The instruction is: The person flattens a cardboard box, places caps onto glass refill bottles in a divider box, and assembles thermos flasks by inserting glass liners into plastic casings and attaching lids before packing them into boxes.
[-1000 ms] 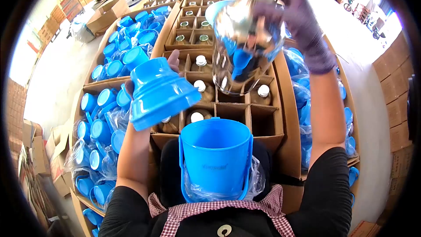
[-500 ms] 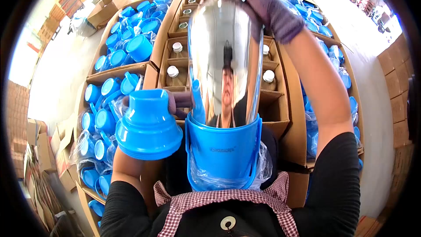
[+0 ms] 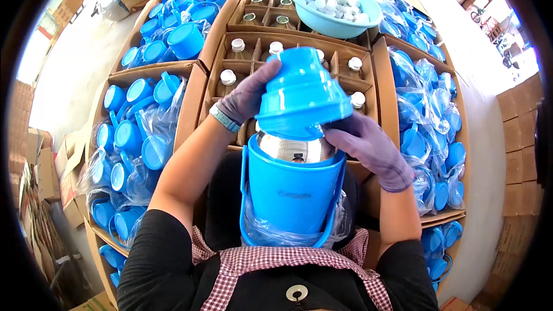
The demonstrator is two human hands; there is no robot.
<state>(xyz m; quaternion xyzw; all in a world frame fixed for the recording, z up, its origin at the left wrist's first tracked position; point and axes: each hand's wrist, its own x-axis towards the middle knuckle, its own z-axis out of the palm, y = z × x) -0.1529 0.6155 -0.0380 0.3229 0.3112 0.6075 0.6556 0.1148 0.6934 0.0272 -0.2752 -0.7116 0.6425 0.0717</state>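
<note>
A blue stepped plastic flask collar [image 3: 302, 95] is tilted above a blue flask body [image 3: 294, 196]. My left hand [image 3: 250, 95], gloved in purple-grey, grips the collar's left side near its narrow end. At the wide lower rim, the fingers of my right hand [image 3: 368, 147] close on its right edge; part of them is hidden under it. The flask body stands upright in front of my lap, a carrying handle hanging down its front and clear plastic around its base. Inside it sits a mirror-like silver liner [image 3: 294, 148], only its upper part showing.
Ahead, a divided carton [image 3: 210, 101] holds several white-capped silver liners. A light-blue basin [image 3: 345, 26] of white caps rests on the cartons behind. Cartons of blue cups [image 3: 129, 135] in plastic flank me on the left, with more blue cups [image 3: 415, 138] on the right.
The silver liner has gone down into the flask body, and my right hand has left its top. My left hand has brought the collar from the left to above the body, where both hands hold it.
</note>
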